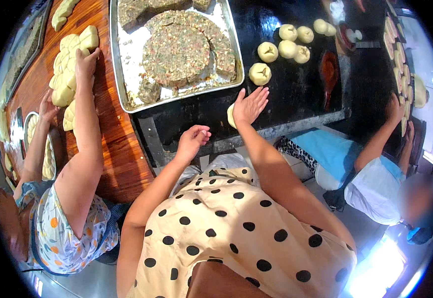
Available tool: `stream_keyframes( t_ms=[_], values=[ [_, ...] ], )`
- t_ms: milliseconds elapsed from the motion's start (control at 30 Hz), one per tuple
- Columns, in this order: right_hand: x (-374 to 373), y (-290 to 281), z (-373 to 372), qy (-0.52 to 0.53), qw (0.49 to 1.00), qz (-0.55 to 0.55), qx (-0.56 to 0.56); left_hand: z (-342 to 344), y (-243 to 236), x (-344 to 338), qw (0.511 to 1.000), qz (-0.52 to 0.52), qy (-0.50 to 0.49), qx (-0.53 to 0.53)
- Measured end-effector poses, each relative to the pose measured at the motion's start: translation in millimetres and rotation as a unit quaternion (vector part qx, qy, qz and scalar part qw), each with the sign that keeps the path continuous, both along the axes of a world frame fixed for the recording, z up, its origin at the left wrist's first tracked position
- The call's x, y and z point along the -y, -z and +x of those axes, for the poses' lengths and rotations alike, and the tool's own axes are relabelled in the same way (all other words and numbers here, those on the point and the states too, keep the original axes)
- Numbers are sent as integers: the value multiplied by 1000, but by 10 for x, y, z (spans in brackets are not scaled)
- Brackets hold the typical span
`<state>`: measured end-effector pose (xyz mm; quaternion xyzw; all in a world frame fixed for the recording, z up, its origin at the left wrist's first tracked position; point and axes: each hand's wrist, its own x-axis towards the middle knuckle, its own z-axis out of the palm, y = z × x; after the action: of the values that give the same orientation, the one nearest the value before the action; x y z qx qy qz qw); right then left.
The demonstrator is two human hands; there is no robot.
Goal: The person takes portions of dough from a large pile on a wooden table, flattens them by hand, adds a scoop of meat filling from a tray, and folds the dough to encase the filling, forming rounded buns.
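My right hand (249, 106) lies flat, fingers stretched out, on a piece of dough (231, 116) at the near edge of the black worktop (191, 111). Most of that dough is hidden under the palm. Just left of it, over the worktop's edge, my left hand (194, 141) is held up with its fingers curled together; I cannot make out whether anything is in them. Beyond my right hand sits a round filled dough ball (260, 74) with a puckered top. Several similar dough balls (288, 49) are grouped farther back.
A metal tray (176, 100) holds big slabs of speckled filling (176, 49). To the right lies a reddish-brown ladle-shaped tool (328, 74). At left, a co-worker's hands (85, 64) handle dough pieces (70, 54) on a wooden table (109, 124). Another co-worker's hands (395, 109) touch rows of dough (400, 64) at right.
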<state>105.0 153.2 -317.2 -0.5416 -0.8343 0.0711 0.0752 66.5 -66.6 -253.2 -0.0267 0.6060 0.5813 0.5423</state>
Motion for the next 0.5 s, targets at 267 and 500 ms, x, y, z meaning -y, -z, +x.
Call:
stream_keyframes(
  t_ms=[267, 500],
  values=[
    [15, -50, 197, -35, 998, -43, -39, 172, -70, 121, 998, 2, 42, -46],
    [5, -51, 543, -142, 990, -3, -23, 166, -64, 204, 994, -19, 70, -86]
  ],
)
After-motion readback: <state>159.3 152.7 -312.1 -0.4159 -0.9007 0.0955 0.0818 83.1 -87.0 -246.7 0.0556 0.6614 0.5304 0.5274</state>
